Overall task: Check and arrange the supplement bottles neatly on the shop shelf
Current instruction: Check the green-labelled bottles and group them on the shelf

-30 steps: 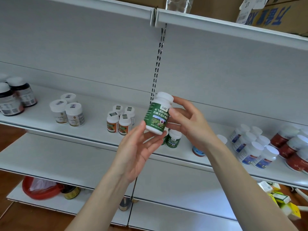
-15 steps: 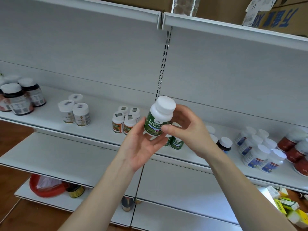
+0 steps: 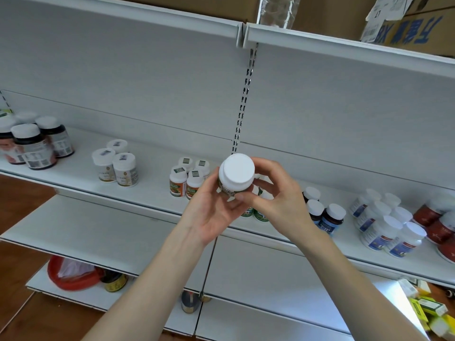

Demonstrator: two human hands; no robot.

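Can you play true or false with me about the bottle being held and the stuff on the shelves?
1. The left hand and right hand both hold the white-capped bottle. True.
2. That bottle is open. False: its white cap is on.
3. Some dark bottles stand at the left end of the shelf. True.
4. The held bottle stands on that shelf. False: the hands hold it up in front of the shelf, with its cap facing the camera.
5. There are cardboard boxes on the top shelf. True.
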